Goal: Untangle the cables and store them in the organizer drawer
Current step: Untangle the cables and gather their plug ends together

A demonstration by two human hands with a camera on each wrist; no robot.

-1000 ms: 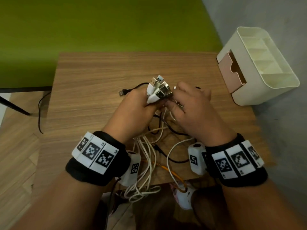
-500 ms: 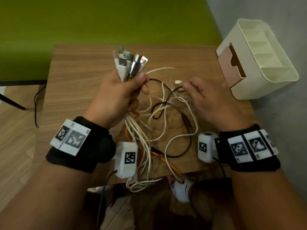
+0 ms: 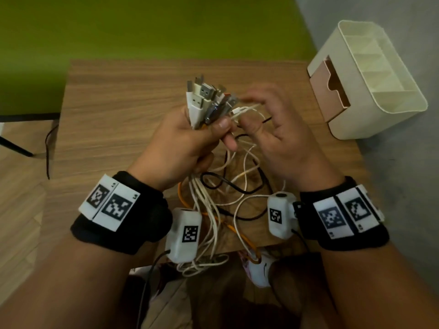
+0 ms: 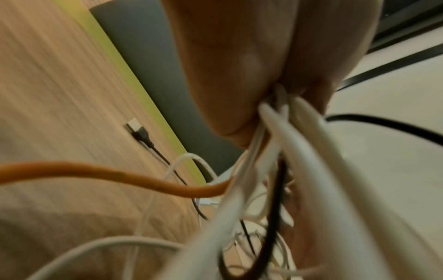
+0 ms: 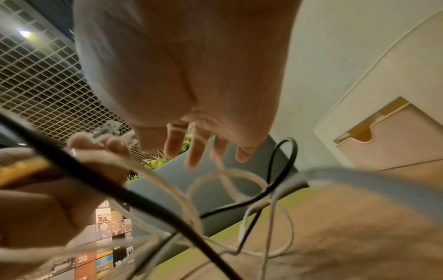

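My left hand (image 3: 190,143) grips a bundle of cable plugs (image 3: 204,98), white and metal ends pointing up, above the middle of the wooden table (image 3: 107,110). The white, black and orange cables (image 3: 225,186) hang tangled from that fist to the table and over its near edge. In the left wrist view, the left hand (image 4: 239,66) is wrapped around white cables (image 4: 299,151) and an orange cable (image 4: 95,170). My right hand (image 3: 280,131) is right beside the plugs, fingers spread and mostly straight. A thin white cable end (image 3: 242,110) lies by its thumb. In the right wrist view, the right hand (image 5: 191,75) holds nothing.
A cream organizer (image 3: 380,79) stands at the table's far right corner, its pink drawer (image 3: 330,89) facing left and slightly pulled out. A black USB plug (image 4: 139,130) lies on the table. A green wall sits behind, a grey wall to the right.
My left hand carried the plug bundle right, toward the centre. My right hand rose from the loose cables and closed in on the bundle, fingers still spread.
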